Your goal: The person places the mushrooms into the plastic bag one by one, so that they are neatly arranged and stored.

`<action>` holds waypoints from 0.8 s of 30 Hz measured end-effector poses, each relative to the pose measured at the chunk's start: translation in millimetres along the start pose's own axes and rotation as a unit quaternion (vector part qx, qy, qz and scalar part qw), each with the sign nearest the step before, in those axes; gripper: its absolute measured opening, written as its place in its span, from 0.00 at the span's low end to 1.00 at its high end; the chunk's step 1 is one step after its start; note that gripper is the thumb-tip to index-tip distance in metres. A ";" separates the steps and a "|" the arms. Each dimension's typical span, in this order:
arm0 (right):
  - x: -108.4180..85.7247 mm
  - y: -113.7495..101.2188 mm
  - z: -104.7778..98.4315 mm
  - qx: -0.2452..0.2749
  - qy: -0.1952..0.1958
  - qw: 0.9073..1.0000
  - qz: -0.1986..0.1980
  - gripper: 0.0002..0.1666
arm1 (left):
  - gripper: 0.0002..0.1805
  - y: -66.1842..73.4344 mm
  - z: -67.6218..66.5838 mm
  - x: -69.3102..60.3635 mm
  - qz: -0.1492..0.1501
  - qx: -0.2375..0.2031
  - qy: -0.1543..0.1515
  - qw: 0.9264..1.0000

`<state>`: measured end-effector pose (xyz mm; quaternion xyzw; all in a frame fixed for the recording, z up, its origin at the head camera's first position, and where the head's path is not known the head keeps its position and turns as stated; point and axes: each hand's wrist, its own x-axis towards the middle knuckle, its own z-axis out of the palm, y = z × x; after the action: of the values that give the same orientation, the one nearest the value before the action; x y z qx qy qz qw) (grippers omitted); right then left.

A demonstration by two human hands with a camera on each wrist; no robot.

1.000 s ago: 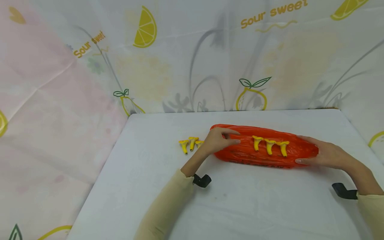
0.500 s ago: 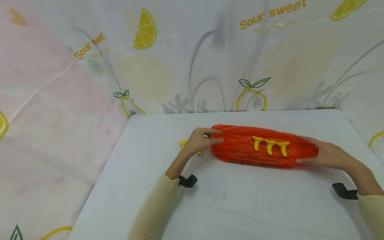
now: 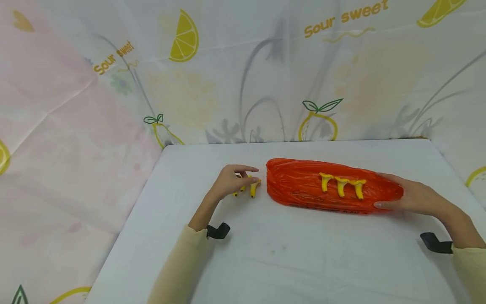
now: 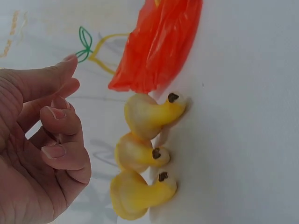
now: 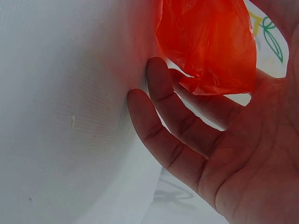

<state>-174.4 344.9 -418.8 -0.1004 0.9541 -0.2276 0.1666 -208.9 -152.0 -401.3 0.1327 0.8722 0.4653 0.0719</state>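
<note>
- Pale lemon-printed fabric (image 3: pixel 228 93) stands behind the white table (image 3: pixel 322 257).
- Left-hand grip (image 3: pixel 228 182) holds nothing, fingers loosely bent, just beside three yellow trumpet-shaped pieces with dark stem tips (image 4: pixel 136 155) on the table; a low sweep could knock them over.
- Right-hand grip (image 3: pixel 417 196) curls round the right end of a long, crinkled red plastic bundle (image 3: pixel 296 188).
- Three similar yellow trumpet-shaped pieces (image 3: pixel 341 185) rest in a row on that bundle; tugging or tilting it would likely make them slide off.
</note>
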 end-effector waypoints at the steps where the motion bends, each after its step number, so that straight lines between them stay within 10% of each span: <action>1: -0.1 0.2 -0.2 -0.001 0.001 1.000 -0.001 0.59 | 0.18 -2.5 -2.5 -1.4 0.000 0.001 0.001 1.000; 24: 0.1 0.8 0.5 -0.004 0.000 1.000 0.005 0.60 | 0.20 -40.6 -39.8 -30.7 -0.062 -0.002 0.046 0.997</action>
<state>-174.4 345.3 -419.6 -0.0960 0.9554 -0.2231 0.1679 -196.1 -214.2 -412.8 0.0565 0.8802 0.4672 0.0612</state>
